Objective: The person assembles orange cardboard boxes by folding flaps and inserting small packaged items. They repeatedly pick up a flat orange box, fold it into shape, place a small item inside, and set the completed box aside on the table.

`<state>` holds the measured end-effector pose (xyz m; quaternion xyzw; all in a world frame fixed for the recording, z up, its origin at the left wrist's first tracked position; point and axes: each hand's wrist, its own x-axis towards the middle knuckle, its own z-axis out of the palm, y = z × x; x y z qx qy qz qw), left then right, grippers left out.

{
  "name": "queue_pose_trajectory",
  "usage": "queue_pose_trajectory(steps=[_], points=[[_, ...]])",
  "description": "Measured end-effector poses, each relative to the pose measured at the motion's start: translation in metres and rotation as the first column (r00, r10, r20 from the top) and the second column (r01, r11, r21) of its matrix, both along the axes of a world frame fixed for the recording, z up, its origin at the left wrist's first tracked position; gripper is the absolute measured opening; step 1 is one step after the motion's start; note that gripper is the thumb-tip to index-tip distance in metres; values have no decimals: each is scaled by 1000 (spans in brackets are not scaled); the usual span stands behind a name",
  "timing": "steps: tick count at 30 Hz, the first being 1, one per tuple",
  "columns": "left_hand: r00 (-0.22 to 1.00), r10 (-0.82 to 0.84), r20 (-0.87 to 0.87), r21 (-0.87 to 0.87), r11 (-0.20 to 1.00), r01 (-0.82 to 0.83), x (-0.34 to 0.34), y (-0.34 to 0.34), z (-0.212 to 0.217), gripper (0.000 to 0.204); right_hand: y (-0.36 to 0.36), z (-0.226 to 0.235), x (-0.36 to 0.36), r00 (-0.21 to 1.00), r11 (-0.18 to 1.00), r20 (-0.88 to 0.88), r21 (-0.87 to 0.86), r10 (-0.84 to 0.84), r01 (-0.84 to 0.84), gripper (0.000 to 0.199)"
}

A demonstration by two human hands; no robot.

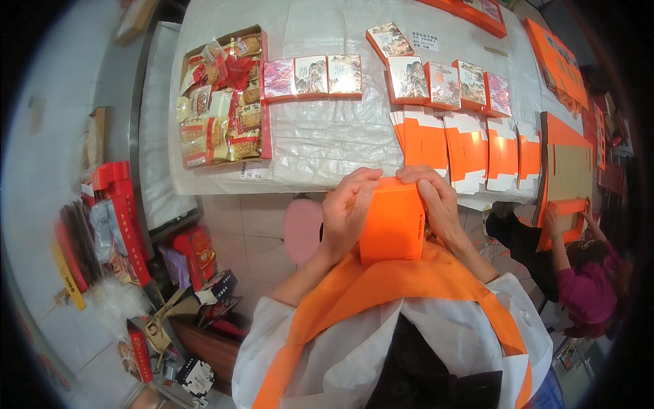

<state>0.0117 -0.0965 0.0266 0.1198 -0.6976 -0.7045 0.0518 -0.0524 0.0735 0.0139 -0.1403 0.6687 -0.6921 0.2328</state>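
In front of my chest, by the near table edge, I hold an orange cardboard box [394, 225] between both hands. My left hand [349, 213] grips its left side, and my right hand [439, 210] is wrapped round its top right corner. Both thumbs lie near the upper edge. Just beyond my right hand, several stacks of flat orange and white folding cartons [426, 143] line the near table edge. Behind them stands a row of small boxes with landscape prints [407, 78].
On the table [320, 146], a shallow red box [266, 123] holds several wrapped pastries. Three printed boxes [311, 76] stand beside it. A pink stool [304, 228] is below the edge. At right, a person in a purple top [589, 286] handles an orange box [567, 208].
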Motion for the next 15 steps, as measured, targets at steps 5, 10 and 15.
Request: queue_pose_trajectory(steps=[5,10,15], points=[[995,15,98,157,987,-30,6,-3,0,29,3,-8,3,997,994,68,-105,-34,41,20],[931,-308,-197,273,895,354,-13,5,-21,47,-17,-26,-40,770,625,637,-615,35,480,26],[942,-278,187,796,604,20,-21,43,-34,42,-51,-34,-51,884,713,455,-585,-107,387,24]])
